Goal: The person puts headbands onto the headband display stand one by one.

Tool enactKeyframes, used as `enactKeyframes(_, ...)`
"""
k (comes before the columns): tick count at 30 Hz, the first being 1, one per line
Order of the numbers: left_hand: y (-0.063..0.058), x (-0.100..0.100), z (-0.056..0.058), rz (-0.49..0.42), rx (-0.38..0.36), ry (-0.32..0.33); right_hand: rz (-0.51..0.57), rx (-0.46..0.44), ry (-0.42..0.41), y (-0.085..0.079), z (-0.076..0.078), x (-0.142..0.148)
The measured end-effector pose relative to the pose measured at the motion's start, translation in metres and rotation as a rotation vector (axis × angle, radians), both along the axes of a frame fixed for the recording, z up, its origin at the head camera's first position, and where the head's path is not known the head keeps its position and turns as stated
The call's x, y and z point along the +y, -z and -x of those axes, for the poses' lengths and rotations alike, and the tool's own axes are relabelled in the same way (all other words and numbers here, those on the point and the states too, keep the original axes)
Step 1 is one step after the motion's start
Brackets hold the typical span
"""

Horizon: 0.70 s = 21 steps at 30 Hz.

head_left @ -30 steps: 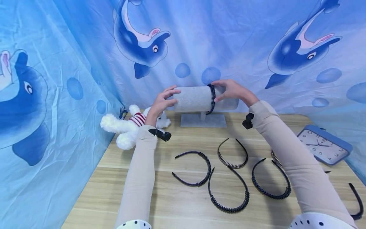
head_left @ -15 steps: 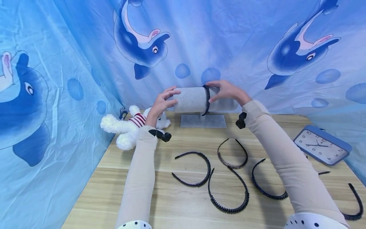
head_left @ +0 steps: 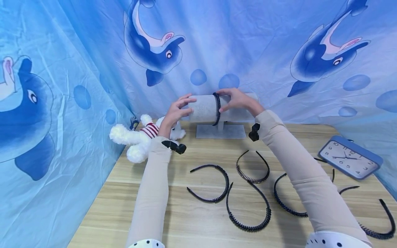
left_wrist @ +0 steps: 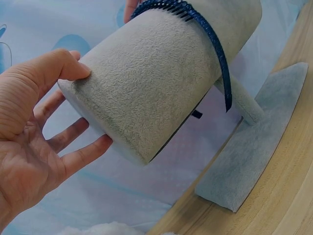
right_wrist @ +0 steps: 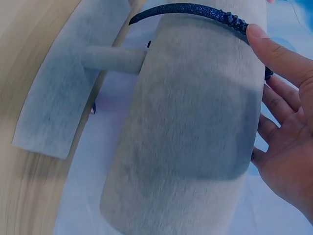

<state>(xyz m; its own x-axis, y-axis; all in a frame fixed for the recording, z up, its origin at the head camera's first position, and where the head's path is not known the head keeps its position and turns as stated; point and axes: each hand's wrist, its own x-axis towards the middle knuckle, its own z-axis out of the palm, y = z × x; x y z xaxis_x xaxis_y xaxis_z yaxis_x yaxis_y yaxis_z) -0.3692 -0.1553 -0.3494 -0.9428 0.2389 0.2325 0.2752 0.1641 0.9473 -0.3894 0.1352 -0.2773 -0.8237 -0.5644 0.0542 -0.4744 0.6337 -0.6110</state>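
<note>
- Dark toothed headband (head_left: 217, 108): sits over the grey roll (head_left: 203, 109), near its middle, toothed part on top; left wrist view shows one tip hanging beside the post.
- Right hand (head_left: 238, 100): thumb on near side of headband, fingers toward the top and far side; narrow hold on the band, against the roll.
- Left hand (head_left: 178, 109): grips left end of roll, thumb and fingers spread moderately wide around the rim.
- Roll lies level on a short post (head_left: 220, 126) above a flat grey base (head_left: 206, 132), far side of wooden table (head_left: 124, 210).
- Nearer on table, more dark headbands: left one (head_left: 227, 186), opening left; small far one (head_left: 254, 180); near one (head_left: 250, 228), just beside the left one; right one (head_left: 276, 194), partly behind right sleeve (head_left: 310, 182).
- Far right: blue-framed clock (head_left: 350, 157), tilted.
- Far left: white plush toy (head_left: 136, 137), striped top, partly behind left wrist.
- Behind everything: blue dolphin-print sheet (head_left: 248, 44).
</note>
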Motion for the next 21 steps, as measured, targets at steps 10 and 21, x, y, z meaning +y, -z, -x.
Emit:
enactKeyframes(10,0.002,0.001,0.001,0.004,0.012,-0.024,-0.009,0.086,-0.005,0.005,-0.001,-0.023)
enactKeyframes(21,0.001,0.000,0.000,0.000,0.022,-0.009,0.005,0.146,-0.003,0.011,-0.008,-0.049)
